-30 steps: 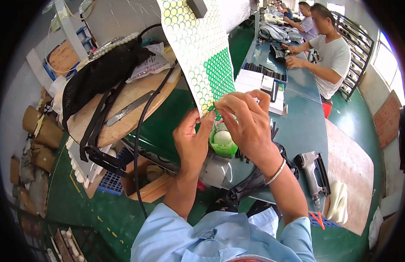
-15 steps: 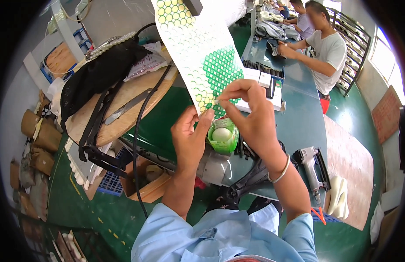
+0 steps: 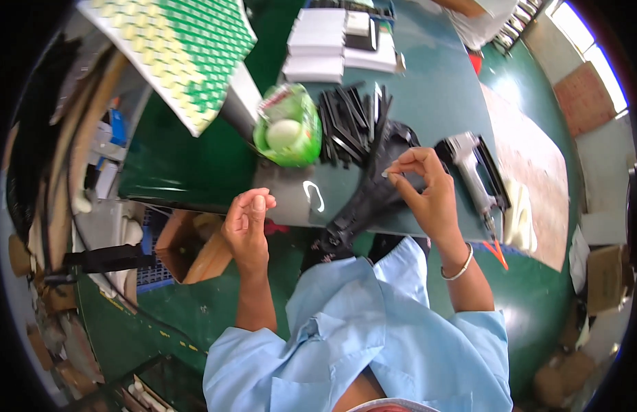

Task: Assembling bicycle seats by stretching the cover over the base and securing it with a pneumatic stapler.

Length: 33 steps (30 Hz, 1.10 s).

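My right hand (image 3: 428,196) pinches a small pale sticker (image 3: 386,174) between thumb and fingertips, above a black leathery piece (image 3: 375,182) lying over the table's front edge. Farther left, my left hand (image 3: 248,226) hovers before the table edge, its fingers curled in against the thumb with nothing visible in them. A sheet of round green and yellow stickers (image 3: 195,62) stands at the upper left, apart from both hands. Beyond and between the hands is a green packet (image 3: 305,137) holding a pale egg-shaped thing (image 3: 283,133).
Black strips (image 3: 349,120) lie heaped beside the packet. White boxes (image 3: 315,44) stand farther back. On the right rest a pneumatic staple gun (image 3: 475,172) and cream foam pieces (image 3: 519,216). A cardboard box (image 3: 184,244) sits low left. Part of another person (image 3: 483,17) shows at the upper right.
My hands have come away from the sticker sheet, the right one carrying a small pale sticker toward the black piece. The view has tilted down and turned right.
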Tool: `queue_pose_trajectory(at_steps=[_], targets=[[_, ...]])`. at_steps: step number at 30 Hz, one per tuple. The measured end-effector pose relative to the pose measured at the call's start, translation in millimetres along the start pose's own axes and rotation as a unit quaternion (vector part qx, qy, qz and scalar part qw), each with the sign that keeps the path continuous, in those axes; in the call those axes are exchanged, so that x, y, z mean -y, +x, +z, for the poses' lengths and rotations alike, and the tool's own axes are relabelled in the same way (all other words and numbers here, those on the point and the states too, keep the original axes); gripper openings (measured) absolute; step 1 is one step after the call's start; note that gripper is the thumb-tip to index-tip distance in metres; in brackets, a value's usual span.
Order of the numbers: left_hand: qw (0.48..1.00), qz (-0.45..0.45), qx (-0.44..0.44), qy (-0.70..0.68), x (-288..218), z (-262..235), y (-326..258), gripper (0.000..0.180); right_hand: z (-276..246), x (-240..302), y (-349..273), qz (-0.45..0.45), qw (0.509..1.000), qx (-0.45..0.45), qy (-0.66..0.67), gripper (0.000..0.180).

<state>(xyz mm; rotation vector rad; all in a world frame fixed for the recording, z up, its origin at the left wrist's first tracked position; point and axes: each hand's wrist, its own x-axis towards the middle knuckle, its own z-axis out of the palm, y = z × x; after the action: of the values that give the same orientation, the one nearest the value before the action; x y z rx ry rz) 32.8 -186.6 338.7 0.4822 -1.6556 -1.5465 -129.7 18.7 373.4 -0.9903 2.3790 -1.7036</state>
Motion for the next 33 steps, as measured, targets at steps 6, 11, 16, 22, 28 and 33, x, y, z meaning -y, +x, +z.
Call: queue_pose_trajectory(at_steps=[6, 11, 16, 22, 28, 33], targets=[[0.991, -0.119, 0.051, -0.024, 38.3, 4.6, -38.2, 0.016, 12.9, -20.9, -24.0, -0.170, 0.967, 0.015, -0.190, 0.029], [0.991, -0.124, 0.040, -0.020, 41.2, 5.5, -47.0, 0.016, 22.3, -14.0, -31.3, -0.275, 0.869, 0.071, -0.406, 0.020], [0.991, -0.123, 0.037, -0.022, 38.6, 3.7, -44.7, 0.017, 22.4, -5.8, -34.2, -0.250, 0.864, 0.116, -0.422, 0.024], [0.992, -0.121, 0.030, -0.013, 40.5, 2.0, -41.4, 0.023, 10.3, 3.0, -32.6, -0.175, 0.921, 0.095, -0.335, 0.025], [0.989, -0.128, 0.057, -0.049, 34.3, 11.4, -39.2, 0.018, 16.3, -0.3, -44.7, -0.203, 0.886, 0.137, -0.393, 0.027], [0.984, -0.078, 0.142, 0.070, 41.4, 28.4, -46.5, 0.018, 3.7, -8.6, -41.5, -0.163, 0.936, 0.040, -0.309, 0.035]])
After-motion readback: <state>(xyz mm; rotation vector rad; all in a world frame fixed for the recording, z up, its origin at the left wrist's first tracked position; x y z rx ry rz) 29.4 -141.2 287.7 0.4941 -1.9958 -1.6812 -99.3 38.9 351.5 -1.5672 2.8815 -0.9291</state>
